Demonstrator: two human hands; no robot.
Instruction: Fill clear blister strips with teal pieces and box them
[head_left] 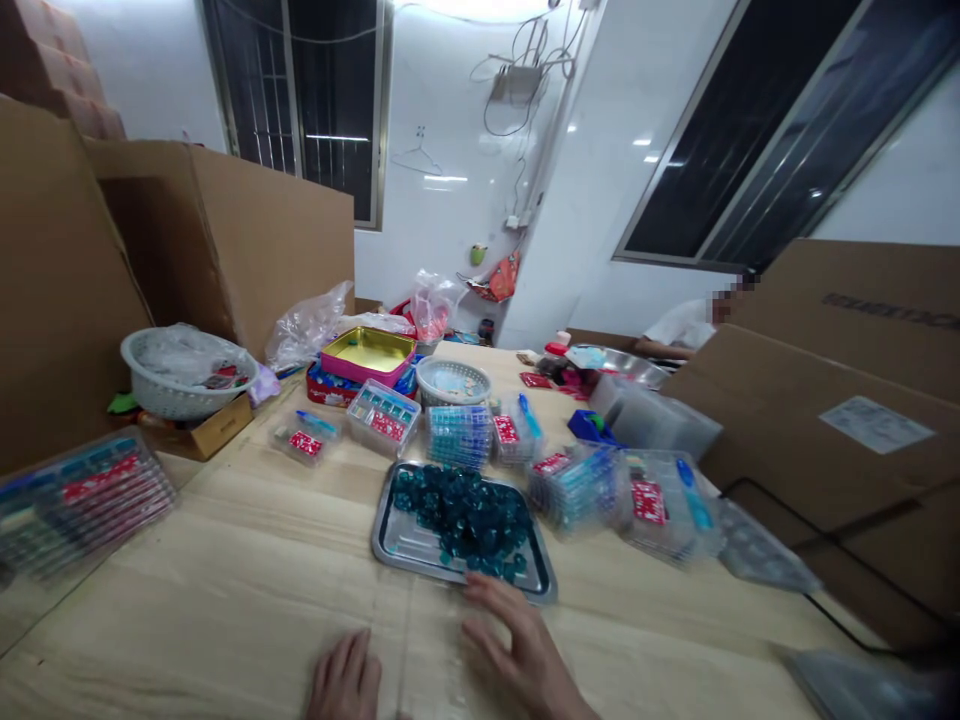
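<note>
Packing workroom, small: stacked cardboard cartons (225, 250), wooden counter (247, 530) crowded with clear plastic boxes (667, 505) of small goods, glossy white walls (442, 220), barred window (330, 100)

A tray (390, 540) is set on the table (225, 560) with beads (461, 510) heaped in it, plastic boxes (667, 505) are placed behind and to its right, and what seems a tin (367, 355) stands beyond them.
</note>
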